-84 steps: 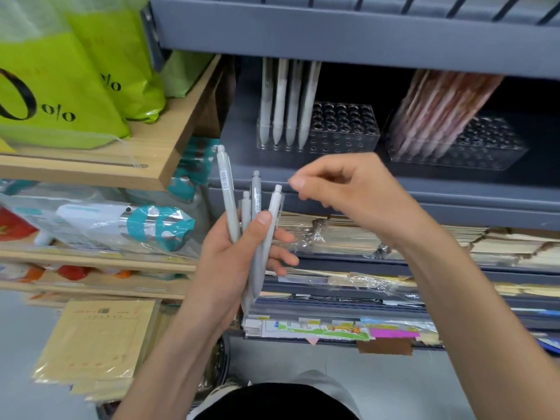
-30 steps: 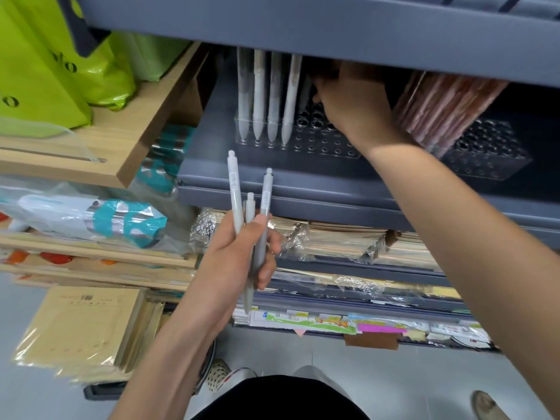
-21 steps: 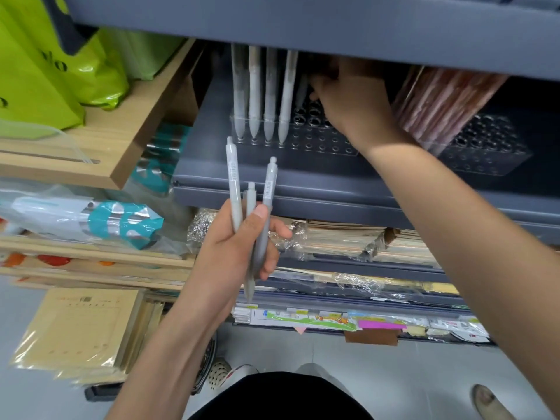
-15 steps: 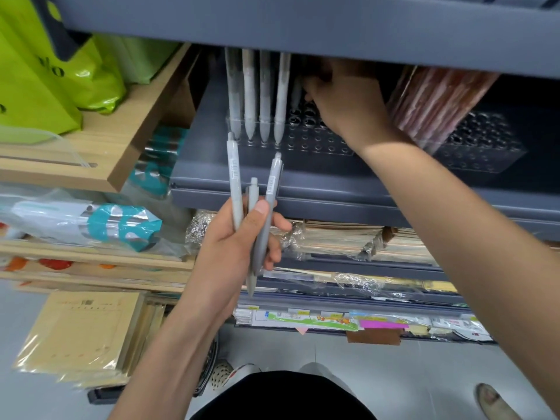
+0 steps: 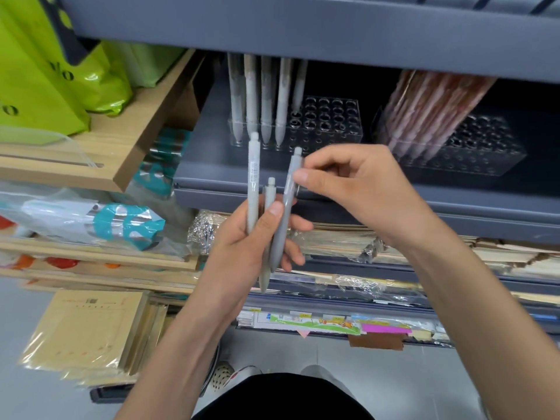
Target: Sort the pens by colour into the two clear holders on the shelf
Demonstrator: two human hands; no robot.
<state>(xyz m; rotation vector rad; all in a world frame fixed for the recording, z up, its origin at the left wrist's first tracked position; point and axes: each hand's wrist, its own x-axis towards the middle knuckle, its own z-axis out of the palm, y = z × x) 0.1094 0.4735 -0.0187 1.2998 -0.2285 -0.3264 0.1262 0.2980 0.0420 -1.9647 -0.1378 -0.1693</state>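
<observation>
My left hand [image 5: 251, 253] grips three grey pens [image 5: 253, 183] upright in front of the grey shelf. My right hand [image 5: 360, 189] pinches the rightmost of them, a darker grey pen [image 5: 286, 204], near its top with thumb and forefinger. On the shelf, the left clear holder [image 5: 327, 122] has several grey pens [image 5: 266, 95] standing along its left side. The right clear holder [image 5: 472, 150] carries a leaning bunch of pink pens [image 5: 430, 107].
The upper grey shelf [image 5: 303, 22] overhangs both holders closely. Green bags [image 5: 45, 80] sit on a wooden shelf at the left. Wrapped paper stacks [image 5: 348, 241] fill the shelves below, and tan envelopes [image 5: 88, 331] lie at the lower left.
My right hand came back from the left holder, where one more grey pen now stands, and took hold of the rightmost pen in my left hand.
</observation>
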